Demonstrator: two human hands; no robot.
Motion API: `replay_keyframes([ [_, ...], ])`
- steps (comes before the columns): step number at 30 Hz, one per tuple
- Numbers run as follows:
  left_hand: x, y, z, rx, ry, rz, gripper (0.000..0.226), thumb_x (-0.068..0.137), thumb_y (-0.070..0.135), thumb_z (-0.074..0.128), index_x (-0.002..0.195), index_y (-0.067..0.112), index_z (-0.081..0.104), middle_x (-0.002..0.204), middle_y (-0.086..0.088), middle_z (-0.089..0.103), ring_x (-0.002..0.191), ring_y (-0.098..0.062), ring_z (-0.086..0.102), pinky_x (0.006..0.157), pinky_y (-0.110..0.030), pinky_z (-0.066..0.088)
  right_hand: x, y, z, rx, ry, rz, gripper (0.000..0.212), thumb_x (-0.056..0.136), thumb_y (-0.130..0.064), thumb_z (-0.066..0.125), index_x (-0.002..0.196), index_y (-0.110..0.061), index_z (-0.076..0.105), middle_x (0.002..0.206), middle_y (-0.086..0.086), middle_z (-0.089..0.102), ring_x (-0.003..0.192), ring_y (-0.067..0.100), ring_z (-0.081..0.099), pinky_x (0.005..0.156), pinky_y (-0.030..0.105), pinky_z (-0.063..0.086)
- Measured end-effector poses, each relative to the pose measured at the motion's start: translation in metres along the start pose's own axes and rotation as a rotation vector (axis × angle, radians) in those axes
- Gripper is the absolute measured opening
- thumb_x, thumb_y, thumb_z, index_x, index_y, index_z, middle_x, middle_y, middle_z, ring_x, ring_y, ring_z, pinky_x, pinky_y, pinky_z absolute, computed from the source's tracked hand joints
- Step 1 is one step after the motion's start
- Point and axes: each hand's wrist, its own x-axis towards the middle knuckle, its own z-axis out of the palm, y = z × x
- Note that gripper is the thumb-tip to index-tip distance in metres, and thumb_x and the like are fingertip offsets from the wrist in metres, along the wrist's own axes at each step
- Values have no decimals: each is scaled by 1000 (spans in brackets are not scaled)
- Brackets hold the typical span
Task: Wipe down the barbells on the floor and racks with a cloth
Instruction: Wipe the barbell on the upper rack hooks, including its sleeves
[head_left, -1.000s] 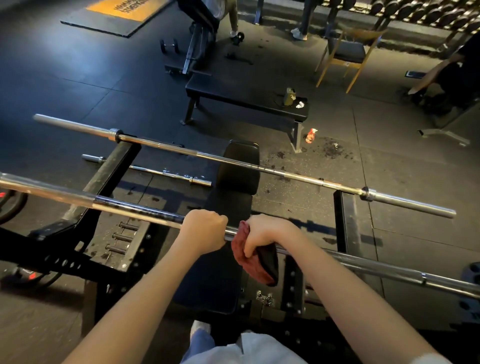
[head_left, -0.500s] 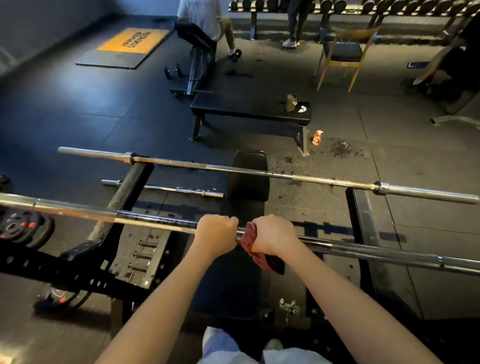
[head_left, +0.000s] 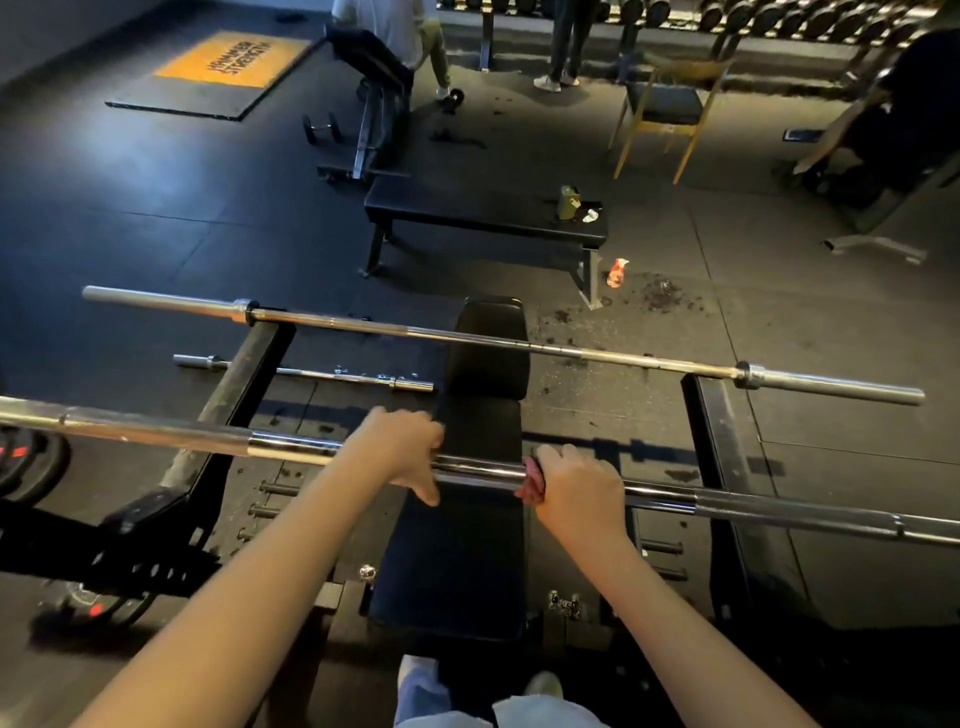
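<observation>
Fingers of your right hand clamp the red cloth around the near barbell; your left hand, at 9 o'clock, lies over it, grip blurred.

I count three barbells, one red cloth, two hands, three black benches, one wooden chair and one orange mat.

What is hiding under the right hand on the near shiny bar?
The right hand grips a red cloth round the near barbell. Only the cloth's edge peeks out at one side; the hand covers the rest, so how far it wraps cannot be seen.
</observation>
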Motion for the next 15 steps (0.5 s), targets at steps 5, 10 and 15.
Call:
replay_keyframes([
  [5, -6, -5, 12, -94, 47, 1, 20, 85, 40, 57, 86, 21, 60, 70, 7, 55, 63, -8, 53, 61, -24, 42, 3, -6, -10, -49, -94, 38, 26, 78, -37, 76, 76, -17, 58, 69, 1, 58, 58, 18, 58, 51, 28, 40],
  [10, -12, -5, 14, -39, 143, 19, 22, 88, 42, 54, 94, 23, 62, 79, 6, 60, 72, -12, 58, 68, -27, 49, 48, -12, -31, 79, -820, 64, 14, 86, -36, 61, 92, -23, 57, 91, -2, 61, 80, 14, 59, 65, 25, 46],
  [15, -12, -4, 17, -1, 220, 35, 24, 90, 45, 50, 90, 23, 60, 77, 6, 60, 70, -13, 60, 72, -30, 54, 85, -22, -30, 294, -1229, 104, 23, 76, -28, 74, 94, -24, 61, 99, 1, 66, 90, 18, 63, 79, 33, 55],
])
